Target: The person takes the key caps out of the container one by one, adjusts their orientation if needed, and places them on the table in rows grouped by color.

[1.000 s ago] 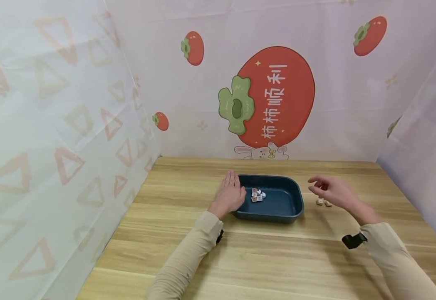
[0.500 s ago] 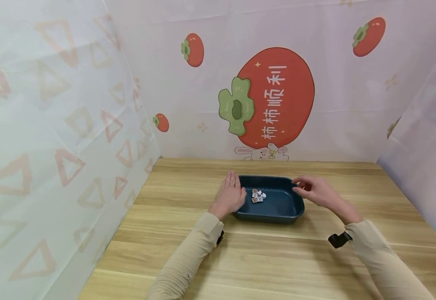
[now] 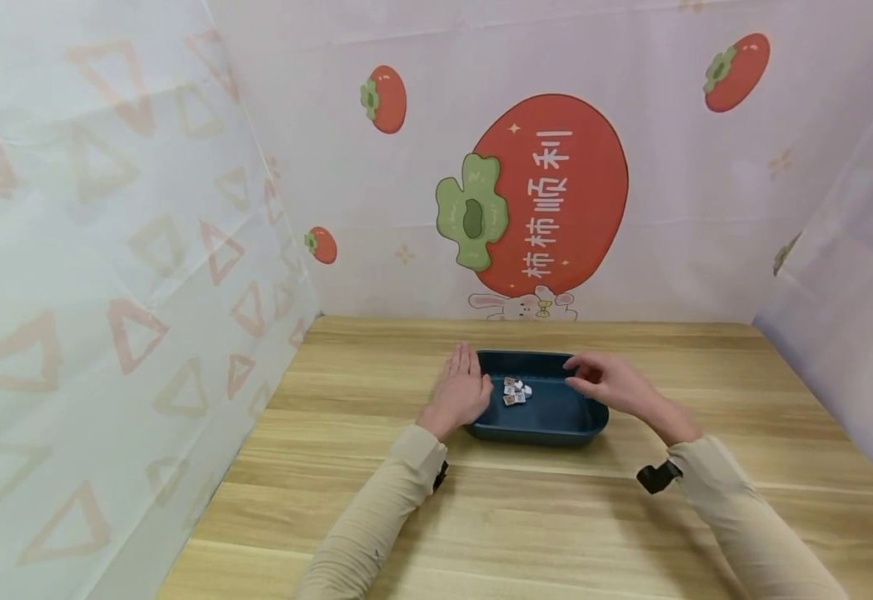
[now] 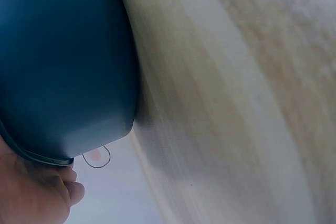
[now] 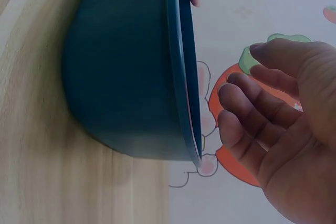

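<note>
A dark blue rectangular tray (image 3: 549,433) sits on the wooden table. Several small white blocks (image 3: 517,392) with printed faces lie together in its left half. Along the tray's left end lies the left hand (image 3: 461,398), its fingers straight; the left wrist view shows part of this hand (image 4: 34,192) against the rim. Over the tray's right end hovers the right hand (image 3: 620,387). In the right wrist view, this hand's loosely bent fingers (image 5: 239,132) stand apart from the rim, and nothing shows between thumb and fingers.
The wooden table (image 3: 526,525) reaches to a cloth backdrop (image 3: 361,183) printed with persimmons. A cloth wall (image 3: 144,275) with triangles stands on the left, another (image 3: 856,317) on the right. Black wrist cameras (image 3: 657,477) sit under the cuffs.
The right hand has moved left from above two small blocks beside the tray to over its right end. Those two blocks no longer show. The left hand has stayed put.
</note>
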Motion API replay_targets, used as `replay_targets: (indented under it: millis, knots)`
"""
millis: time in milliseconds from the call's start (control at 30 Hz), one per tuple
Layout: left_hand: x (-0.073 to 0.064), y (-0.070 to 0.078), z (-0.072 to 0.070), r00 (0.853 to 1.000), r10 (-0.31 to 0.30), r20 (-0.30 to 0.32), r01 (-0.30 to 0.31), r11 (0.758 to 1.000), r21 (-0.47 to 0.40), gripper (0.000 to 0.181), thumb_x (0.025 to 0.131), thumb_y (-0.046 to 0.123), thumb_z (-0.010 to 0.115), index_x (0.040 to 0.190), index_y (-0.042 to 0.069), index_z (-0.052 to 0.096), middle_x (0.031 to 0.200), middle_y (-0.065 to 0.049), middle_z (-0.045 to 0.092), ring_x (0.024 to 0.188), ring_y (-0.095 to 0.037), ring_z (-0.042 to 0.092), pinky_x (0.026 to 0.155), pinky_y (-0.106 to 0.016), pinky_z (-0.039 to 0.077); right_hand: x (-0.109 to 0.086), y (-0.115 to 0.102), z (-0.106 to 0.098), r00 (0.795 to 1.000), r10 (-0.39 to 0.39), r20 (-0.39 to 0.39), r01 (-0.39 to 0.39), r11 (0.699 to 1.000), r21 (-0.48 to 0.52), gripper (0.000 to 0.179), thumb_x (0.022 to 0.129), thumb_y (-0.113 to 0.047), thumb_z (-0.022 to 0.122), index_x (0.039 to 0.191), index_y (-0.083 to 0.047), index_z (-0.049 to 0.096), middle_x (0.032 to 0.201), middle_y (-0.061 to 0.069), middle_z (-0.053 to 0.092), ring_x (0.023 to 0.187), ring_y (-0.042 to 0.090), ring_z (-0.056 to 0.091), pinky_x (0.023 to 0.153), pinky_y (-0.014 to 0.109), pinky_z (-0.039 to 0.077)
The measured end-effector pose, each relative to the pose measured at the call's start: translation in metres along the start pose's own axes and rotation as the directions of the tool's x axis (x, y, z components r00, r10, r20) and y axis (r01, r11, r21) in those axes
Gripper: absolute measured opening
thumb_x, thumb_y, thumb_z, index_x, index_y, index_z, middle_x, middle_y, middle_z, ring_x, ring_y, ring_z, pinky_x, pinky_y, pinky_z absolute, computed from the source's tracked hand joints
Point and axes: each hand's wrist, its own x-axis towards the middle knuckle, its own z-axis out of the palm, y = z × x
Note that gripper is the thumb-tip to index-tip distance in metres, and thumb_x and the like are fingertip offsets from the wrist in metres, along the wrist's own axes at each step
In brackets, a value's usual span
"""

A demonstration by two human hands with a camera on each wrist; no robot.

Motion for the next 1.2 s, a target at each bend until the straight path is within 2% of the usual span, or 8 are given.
replay_targets:
  millis: [300,533,700,867,1000,1200]
  knots:
    - [0.000,0.000,0.000,1.000,-0.003,0.004,0.003,1.000,-0.012,0.064,0.106,0.037,0.022,0.156,-0.001,0.013,0.166,-0.016,-0.001,0.154,-0.029,-0.003,0.126,-0.042,0.008,0.009,-0.009,0.021,1.000,-0.016,0.019,0.016,1.000,0.019,0.026,0.089,-0.020,0.071,0.111,-0.006,0.070,0.079,-0.004,0.064,0.069,0.010,0.051,0.060,0.021,0.045]
    - [0.002,-0.001,0.002,1.000,-0.002,-0.008,0.002,1.000,-0.009,0.063,0.106,0.037,0.022,0.156,-0.001,0.013,0.166,-0.015,-0.001,0.154,-0.029,-0.002,0.126,-0.042,0.007,0.020,-0.015,0.035,0.998,-0.023,0.051,0.019,0.997,0.079,0.028,0.090,-0.020,0.069,0.113,-0.004,0.068,0.080,-0.002,0.063,0.070,0.011,0.051,0.061,0.023,0.045]
    - [0.001,-0.001,0.002,1.000,0.001,-0.006,-0.001,1.000,0.001,0.064,0.106,0.038,0.021,0.156,-0.001,0.013,0.166,-0.016,-0.001,0.154,-0.030,-0.001,0.126,-0.042,0.008,0.026,-0.014,0.046,0.996,-0.012,0.083,0.005,0.996,0.084,0.029,0.091,-0.021,0.069,0.115,-0.005,0.067,0.078,-0.002,0.062,0.067,0.009,0.051,0.060,0.023,0.044]
    - [0.000,-0.001,0.002,1.000,0.005,-0.008,-0.005,1.000,0.007,0.064,0.106,0.038,0.022,0.156,-0.001,0.015,0.166,-0.017,0.001,0.154,-0.031,0.001,0.125,-0.042,0.009,0.030,-0.014,0.057,0.991,0.019,0.135,-0.036,0.991,0.128,0.030,0.092,-0.018,0.068,0.118,-0.004,0.065,0.078,0.001,0.063,0.063,0.010,0.055,0.057,0.024,0.049]
    - [-0.001,0.000,0.003,1.000,0.006,-0.013,-0.006,1.000,0.014,0.064,0.106,0.038,0.021,0.156,-0.001,0.015,0.165,-0.018,0.005,0.154,-0.031,0.003,0.125,-0.043,0.011,0.032,-0.013,0.064,0.983,0.048,0.175,-0.075,0.986,0.150,0.029,0.093,-0.017,0.066,0.119,-0.004,0.064,0.081,0.003,0.064,0.063,0.011,0.056,0.059,0.024,0.051]
    - [0.000,-0.001,0.001,1.000,0.009,-0.019,-0.009,1.000,0.010,0.064,0.106,0.037,0.023,0.155,-0.002,0.017,0.165,-0.019,0.009,0.154,-0.031,0.005,0.125,-0.043,0.012,0.037,-0.015,0.073,0.975,0.053,0.217,-0.090,0.982,0.164,0.028,0.093,-0.016,0.066,0.119,-0.006,0.065,0.084,0.003,0.064,0.065,0.013,0.057,0.060,0.025,0.053]
